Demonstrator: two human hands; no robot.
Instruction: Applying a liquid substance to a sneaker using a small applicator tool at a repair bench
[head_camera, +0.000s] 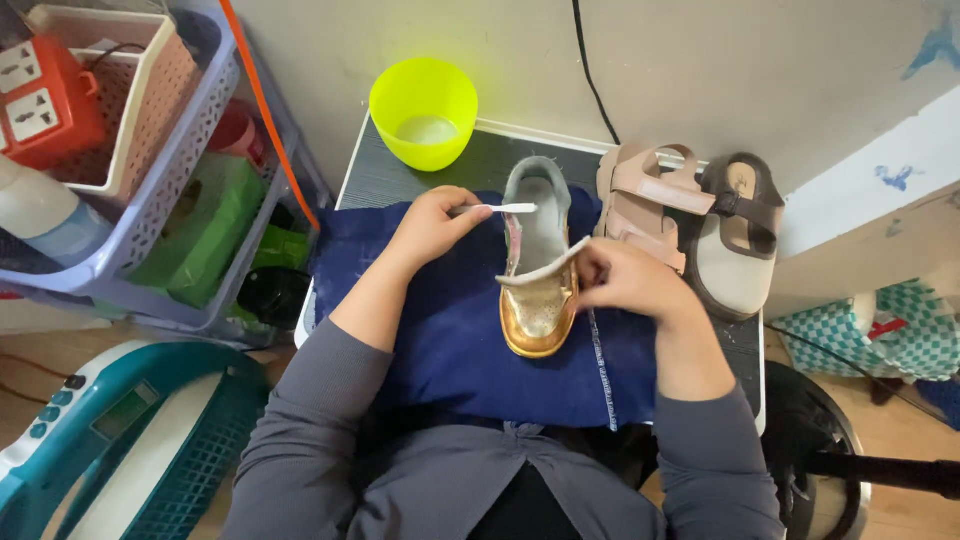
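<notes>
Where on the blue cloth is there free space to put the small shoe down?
The blue cloth is bare between the left hand and the gold shoe, and below the shoe. It is crowded on the right: the right hand, then two sandals.

Even, soft daylight; sharp centre, bent edges.
Diffuse light fills the scene with faint shadows and no harsh glare; the gold shoe (538, 318) gleams mildly, while wide-angle distortion curves the baskets (150, 180) at left.

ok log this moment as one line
left hand: grips white toothbrush over gold shoe | right hand: pulls strap open | shoe on blue cloth | yellow bowl behind
</notes>
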